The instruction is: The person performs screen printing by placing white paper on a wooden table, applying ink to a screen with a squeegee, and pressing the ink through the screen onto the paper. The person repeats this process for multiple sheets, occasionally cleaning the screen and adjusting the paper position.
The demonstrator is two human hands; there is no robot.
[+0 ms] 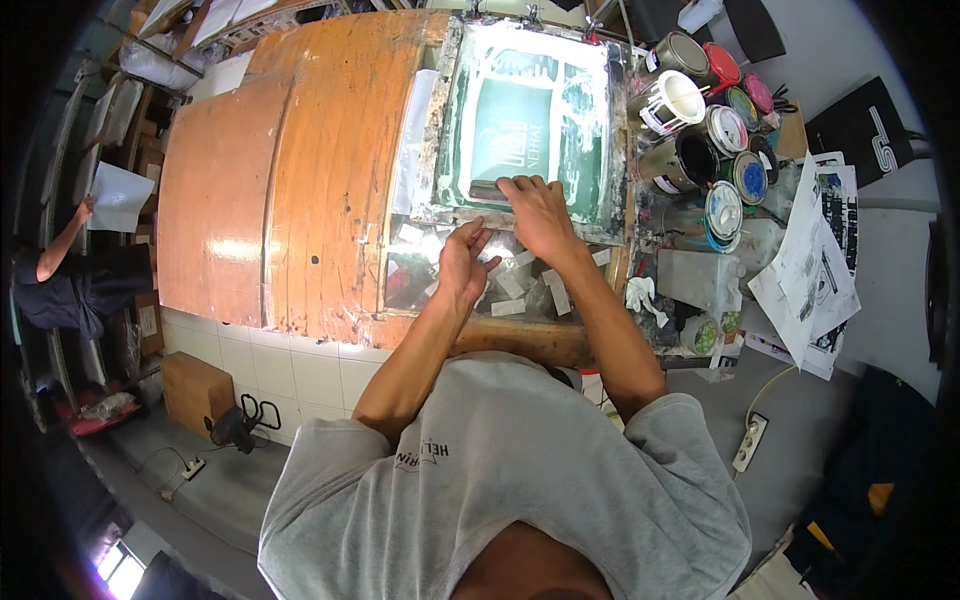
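A screen-printing frame (615, 130) with a green stencil mesh, smeared with white ink, lies at the far middle of the table. My right hand (540, 215) grips a squeegee (486, 189) resting on the near part of the mesh, its fingers wrapped over the right end. My left hand (463, 265) is at the frame's near edge, palm turned up. Its fingertips reach that edge, and the thumb stands apart from them; I cannot tell whether they press on it. Below the frame is a glass-like surface (420, 285) with several pale tape pieces.
Several open ink cans (678, 160) crowd the right side, beside a plastic jug (690, 275) and loose printed papers (800, 285). Wooden boards (335, 180) cover the left of the table. At far left another person (70, 270) holds a white sheet (120, 195) near shelves.
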